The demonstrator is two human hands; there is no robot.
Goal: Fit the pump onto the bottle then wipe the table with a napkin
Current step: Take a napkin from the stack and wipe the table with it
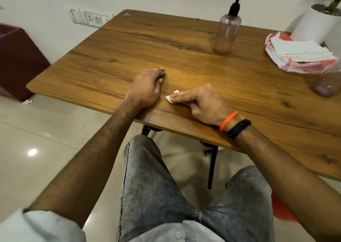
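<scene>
Two hands on the wooden bench (184, 60): left hand (147, 88) flat, empty; right hand (201, 101) pressing one small white napkin (170, 97); one pump (235, 3) fitted on the clear plastic bottle (226, 35).

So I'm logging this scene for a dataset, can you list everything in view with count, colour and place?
table: one, brown wood, centre
bottle: one, clear pinkish, upright at far side of table
pump: one, black, fitted on the bottle
napkin: one small piece, white, on the table under the right fingers
napkin pack: one, white stack in red-and-clear wrap, right edge of table
second bottle: one, pinkish, partly hidden under the pack
pot: one, white, far right
sockets: one panel, white, on the wall
cabinet: one, dark red, left
paper scrap: one, white, on the floor at left
left hand: flat on the table, empty
right hand: pressing the napkin; orange and black wristbands
</scene>
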